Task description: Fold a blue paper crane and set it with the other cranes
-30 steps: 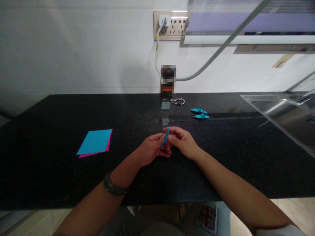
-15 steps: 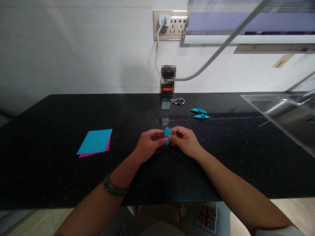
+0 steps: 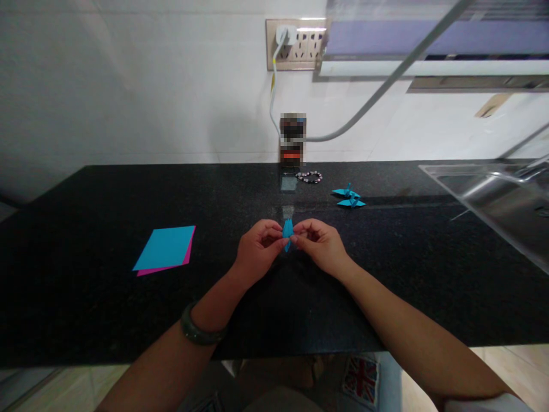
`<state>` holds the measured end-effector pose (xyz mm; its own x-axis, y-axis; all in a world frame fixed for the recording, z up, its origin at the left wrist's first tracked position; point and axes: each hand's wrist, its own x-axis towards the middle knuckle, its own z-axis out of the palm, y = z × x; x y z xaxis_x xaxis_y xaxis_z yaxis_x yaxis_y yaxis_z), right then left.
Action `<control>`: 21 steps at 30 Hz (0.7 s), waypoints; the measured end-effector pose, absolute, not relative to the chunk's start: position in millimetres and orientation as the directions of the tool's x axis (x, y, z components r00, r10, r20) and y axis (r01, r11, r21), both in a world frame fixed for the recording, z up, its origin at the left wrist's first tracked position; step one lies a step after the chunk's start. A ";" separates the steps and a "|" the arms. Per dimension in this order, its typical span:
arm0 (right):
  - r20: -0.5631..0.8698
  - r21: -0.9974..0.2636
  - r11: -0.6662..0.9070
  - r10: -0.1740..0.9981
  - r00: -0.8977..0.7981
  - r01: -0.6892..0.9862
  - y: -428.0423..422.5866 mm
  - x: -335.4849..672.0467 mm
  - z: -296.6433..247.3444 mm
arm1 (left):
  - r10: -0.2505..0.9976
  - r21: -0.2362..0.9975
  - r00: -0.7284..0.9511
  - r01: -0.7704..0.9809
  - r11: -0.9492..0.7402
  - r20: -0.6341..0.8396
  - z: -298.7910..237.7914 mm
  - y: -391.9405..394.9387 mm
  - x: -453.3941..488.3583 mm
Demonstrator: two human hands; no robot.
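Note:
A small folded piece of blue paper (image 3: pixel 287 229), narrow and pointed at its lower end, is pinched between both hands over the black countertop (image 3: pixel 295 315). My left hand (image 3: pixel 260 247) grips its left edge with thumb and fingers. On the other side, my right hand (image 3: pixel 321 243) pinches the right edge, its thumb near the paper's middle. Two blue paper cranes (image 3: pixel 350 199) sit close together beyond my right hand. To the left lies a blue paper square (image 3: pixel 166 247) on top of a pink sheet (image 3: pixel 187 256) that shows along two edges.
A beaded bracelet (image 3: pixel 309 177) lies near the wall beside a pixelated upright object (image 3: pixel 293 140). At the right is a steel sink (image 3: pixel 506 200). A grey cable (image 3: pixel 369 106) hangs across the wall, and a plug sits in the socket panel (image 3: pixel 295 44).
Both hands and the folded blue paper have shifted slightly left. The paper has turned a little, so its face shows more broadly to me. The cranes and the sheets lie as before.

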<state>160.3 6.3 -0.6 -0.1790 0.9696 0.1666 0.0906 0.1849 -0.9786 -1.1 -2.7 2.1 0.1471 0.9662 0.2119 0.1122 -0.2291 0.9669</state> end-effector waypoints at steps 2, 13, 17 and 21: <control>0.176 -0.975 0.198 0.965 -0.195 0.097 5.9 160.5 0.1 | 0.960 0.952 0.152 0.160 -0.259 0.235 1.6 -2.4 -2.0; 0.153 -0.988 0.148 0.948 -0.280 -0.037 5.0 161.6 4.2 | 0.958 0.994 0.273 -0.084 -0.066 0.087 6.0 -0.2 -2.0; 0.131 -0.991 0.117 0.948 -0.289 -0.063 5.4 162.0 3.8 | 0.952 0.991 0.300 -0.129 -0.029 0.067 9.8 -2.4 -0.1; 0.119 -0.989 0.079 0.930 -0.348 -0.125 5.2 162.9 3.7 | 0.959 0.990 0.281 -0.143 0.001 0.039 12.9 -4.0 0.8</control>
